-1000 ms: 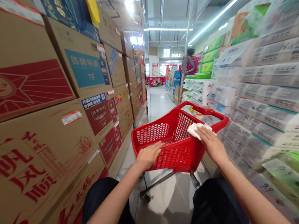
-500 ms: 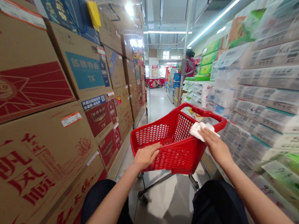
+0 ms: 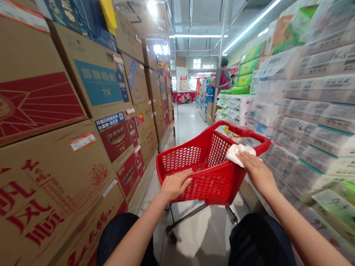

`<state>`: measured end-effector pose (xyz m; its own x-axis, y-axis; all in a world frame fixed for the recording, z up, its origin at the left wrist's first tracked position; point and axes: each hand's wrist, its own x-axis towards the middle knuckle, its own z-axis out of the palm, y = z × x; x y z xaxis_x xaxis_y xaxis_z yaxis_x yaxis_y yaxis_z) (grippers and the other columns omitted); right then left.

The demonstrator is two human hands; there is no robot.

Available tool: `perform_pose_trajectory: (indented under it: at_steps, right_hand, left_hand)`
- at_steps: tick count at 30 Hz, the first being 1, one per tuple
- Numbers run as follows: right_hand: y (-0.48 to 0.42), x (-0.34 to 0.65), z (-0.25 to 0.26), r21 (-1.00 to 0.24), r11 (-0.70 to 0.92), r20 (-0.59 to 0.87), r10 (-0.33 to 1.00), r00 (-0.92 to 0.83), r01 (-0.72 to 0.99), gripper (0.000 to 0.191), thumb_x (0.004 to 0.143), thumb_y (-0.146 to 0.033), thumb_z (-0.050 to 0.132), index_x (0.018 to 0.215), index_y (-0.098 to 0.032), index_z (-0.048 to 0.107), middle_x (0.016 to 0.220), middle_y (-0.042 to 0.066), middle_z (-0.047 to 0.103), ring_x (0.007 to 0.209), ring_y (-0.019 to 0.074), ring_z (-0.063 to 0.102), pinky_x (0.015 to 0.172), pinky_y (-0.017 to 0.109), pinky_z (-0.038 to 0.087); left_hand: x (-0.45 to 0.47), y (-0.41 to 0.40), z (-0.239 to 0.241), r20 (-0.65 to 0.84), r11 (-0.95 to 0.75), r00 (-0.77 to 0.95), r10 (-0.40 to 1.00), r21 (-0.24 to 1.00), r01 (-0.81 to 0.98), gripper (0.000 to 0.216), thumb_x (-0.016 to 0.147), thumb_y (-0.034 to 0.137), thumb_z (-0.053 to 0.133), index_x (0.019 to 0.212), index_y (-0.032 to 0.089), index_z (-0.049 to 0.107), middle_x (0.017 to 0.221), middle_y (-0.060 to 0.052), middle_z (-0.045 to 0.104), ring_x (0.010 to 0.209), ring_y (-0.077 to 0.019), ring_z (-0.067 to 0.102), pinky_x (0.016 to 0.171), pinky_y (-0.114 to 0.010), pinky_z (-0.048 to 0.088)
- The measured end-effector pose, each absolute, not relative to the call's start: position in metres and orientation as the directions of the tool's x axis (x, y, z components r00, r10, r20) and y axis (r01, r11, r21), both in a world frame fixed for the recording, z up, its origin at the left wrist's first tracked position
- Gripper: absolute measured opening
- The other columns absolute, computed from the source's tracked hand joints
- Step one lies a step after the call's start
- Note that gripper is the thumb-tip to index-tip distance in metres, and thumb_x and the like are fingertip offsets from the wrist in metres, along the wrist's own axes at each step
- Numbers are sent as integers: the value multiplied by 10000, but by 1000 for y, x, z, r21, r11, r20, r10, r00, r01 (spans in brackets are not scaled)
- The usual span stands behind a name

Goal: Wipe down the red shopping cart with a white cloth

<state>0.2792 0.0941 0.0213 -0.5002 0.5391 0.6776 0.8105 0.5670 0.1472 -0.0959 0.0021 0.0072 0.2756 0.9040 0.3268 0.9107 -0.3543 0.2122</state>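
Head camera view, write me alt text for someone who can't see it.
A person's right hand holds a white cloth or tissue against the rim of a red shopping cart; the left hand rests on its near side. Stacked cardboard boxes stand at left, wrapped packs at right.

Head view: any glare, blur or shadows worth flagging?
Head view: glare blooms around the bright light, upper left; head view: white packs smear toward the right edge; head view: red cart looks clearer, its mesh distinct; head view: soft shadows on the floor below.
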Motion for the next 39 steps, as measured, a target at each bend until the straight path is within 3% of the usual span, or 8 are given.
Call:
perform_pose_trajectory:
  at_steps: [5, 12, 15, 21, 28, 32, 39]
  right_hand:
    - [97, 271, 12, 70, 503, 746, 547, -380, 861, 684, 881, -24, 398, 1532, -233, 361, 1559, 59, 401, 1444, 227, 364, 1190, 475, 334]
    - [69, 186, -11, 95, 677, 631, 526, -570, 730, 636, 925, -47, 368, 1537, -221, 344, 1562, 56, 399, 1452, 192, 348, 1208, 446, 310]
    - [77, 213, 3, 146, 690, 607, 503, -615, 709, 635, 930, -52, 367, 1530, -259, 354, 1537, 29, 441, 1441, 192, 370, 1221, 481, 262]
    - [101, 270, 19, 111, 547, 703, 547, -454, 830, 600, 917, -55, 386, 1489, -234, 428, 1501, 62, 492, 1429, 222, 392, 1204, 525, 263]
    - [73, 174, -15, 43, 666, 674, 531, -514, 745, 592, 908, -51, 383, 1480, -195, 438, 1497, 96, 496, 1425, 213, 398, 1198, 490, 306]
    - [74, 185, -7, 76, 725, 613, 507, -606, 684, 646, 890, -28, 382, 1499, -239, 407, 1513, 57, 479, 1429, 190, 389, 1223, 497, 248]
    - [96, 223, 2, 42, 606, 665, 577, -475, 794, 581, 890, -20, 371, 1439, -162, 495, 1490, 112, 501, 1446, 221, 362, 1217, 516, 249]
  left_hand:
    - [-88, 3, 7, 335, -351, 268, 903, 219, 910, 436, 1028, 495, 351, 1436, 390, 466, 1462, 88, 534, 1301, -149, 545, 1001, -305, 505]
    - [-84, 5, 8, 331, -352, 277, 902, 195, 915, 457, 1022, 486, 365, 1463, 386, 431, 1510, 73, 480, 1317, -164, 530, 1018, -313, 497]
    - [-88, 5, 7, 319, -355, 284, 904, 189, 916, 464, 1020, 485, 370, 1471, 386, 417, 1518, 69, 471, 1320, -166, 526, 1012, -315, 502]
    - [-82, 8, 2, 333, -350, 276, 902, 189, 917, 480, 1008, 498, 396, 1474, 388, 402, 1527, 66, 460, 1318, -182, 527, 1011, -348, 503]
    - [-65, 9, 3, 311, -336, 283, 907, 134, 932, 553, 996, 502, 403, 1520, 339, 335, 1592, 9, 361, 1291, -230, 545, 971, -372, 520]
    - [-80, 8, 4, 290, -395, 354, 889, 95, 914, 661, 988, 493, 431, 1574, 284, 205, 1609, -30, 326, 1376, -217, 461, 1058, -346, 460]
    - [-114, 6, -8, 307, -369, 351, 885, 0, 930, 617, 997, 369, 478, 1558, 351, 223, 1575, -34, 392, 1379, -206, 460, 1193, -444, 274]
